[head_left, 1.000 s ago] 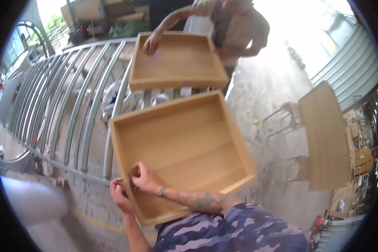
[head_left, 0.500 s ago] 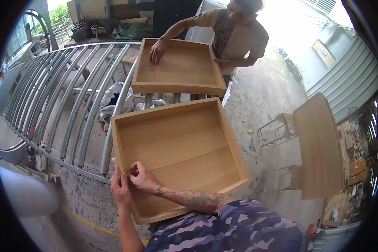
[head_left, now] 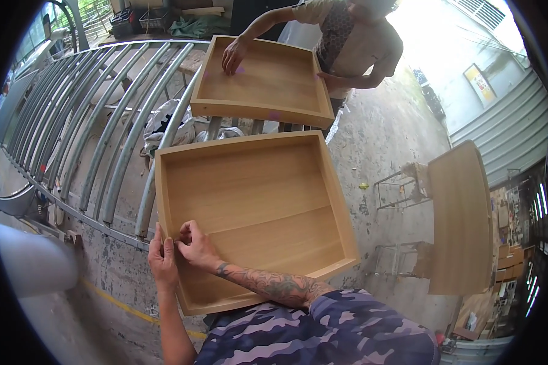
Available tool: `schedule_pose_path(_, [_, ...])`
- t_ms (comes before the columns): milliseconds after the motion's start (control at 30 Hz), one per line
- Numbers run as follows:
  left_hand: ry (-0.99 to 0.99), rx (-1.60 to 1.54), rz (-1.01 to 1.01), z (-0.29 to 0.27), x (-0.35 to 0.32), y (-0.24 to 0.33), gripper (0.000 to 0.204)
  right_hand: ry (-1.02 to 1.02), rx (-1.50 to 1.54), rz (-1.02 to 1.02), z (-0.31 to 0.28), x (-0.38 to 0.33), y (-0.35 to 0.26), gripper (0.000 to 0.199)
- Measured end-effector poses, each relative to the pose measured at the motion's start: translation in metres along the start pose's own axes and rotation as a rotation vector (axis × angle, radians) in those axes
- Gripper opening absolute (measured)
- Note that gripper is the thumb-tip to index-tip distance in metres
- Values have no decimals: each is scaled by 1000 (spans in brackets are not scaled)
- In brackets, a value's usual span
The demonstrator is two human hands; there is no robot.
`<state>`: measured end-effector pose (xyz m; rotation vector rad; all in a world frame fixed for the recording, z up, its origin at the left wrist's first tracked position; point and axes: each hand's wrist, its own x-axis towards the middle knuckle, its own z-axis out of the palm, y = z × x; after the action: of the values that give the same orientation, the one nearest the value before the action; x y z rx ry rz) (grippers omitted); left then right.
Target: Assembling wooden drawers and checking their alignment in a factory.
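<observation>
A shallow wooden drawer [head_left: 256, 188] lies in front of me, its open side up, one corner reaching my lap. My left hand [head_left: 162, 261] is closed at its left wall, fingers along the outside and thumb by the rim. Inside the same wall, my right hand [head_left: 198, 246] is closed in a pinch; what the fingertips hold is hidden or too small to name. My tattooed right forearm crosses the drawer's near part. Beyond it, a co-worker's hand [head_left: 232, 58] reaches into a second wooden drawer [head_left: 274, 73], while their other hand rests at its right side.
A curved metal rack of bars [head_left: 112, 131] extends to the left, beneath the drawers. White bags [head_left: 167, 125] show under it. A co-worker [head_left: 359, 48] stands across from me. Right of us, a wooden panel [head_left: 460, 219] stands by metal-legged stools [head_left: 402, 182] on the concrete floor.
My view has shifted slightly, so the scene sits a little differently. Both my hands stay at the drawer's left wall, the right still pinching. The co-worker's hand remains inside the far drawer.
</observation>
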<state>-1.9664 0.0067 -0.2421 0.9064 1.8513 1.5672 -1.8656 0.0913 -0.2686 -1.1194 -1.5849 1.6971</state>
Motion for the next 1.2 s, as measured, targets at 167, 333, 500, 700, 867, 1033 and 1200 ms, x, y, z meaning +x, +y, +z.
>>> schedule_pose_path(167, [9,17,19,-1,0,-6,49,-26,-15,-58,-1,-1,4,32])
schedule_pose_path(333, [25,-2,41,-1,0,-5,49,40,57,-16,2,-4,3,34])
schedule_pose_path(500, [10,25,27,-3,-1,-6,49,0,79,-12,0,-4,0,34])
schedule_pose_path(700, [8,-24,14,-4,-1,-8,50,-64,33,-84,-1,-9,0,31])
schedule_pose_path(867, [8,-6,-39,0,-1,-5,50,-65,91,-50,-4,-7,1,32])
schedule_pose_path(1033, [25,-67,14,9,2,-4,49,70,37,-60,-1,4,9,37])
schedule_pose_path(1200, [-22,-65,-20,1,-2,-2,52,29,103,-83,1,-4,10,31])
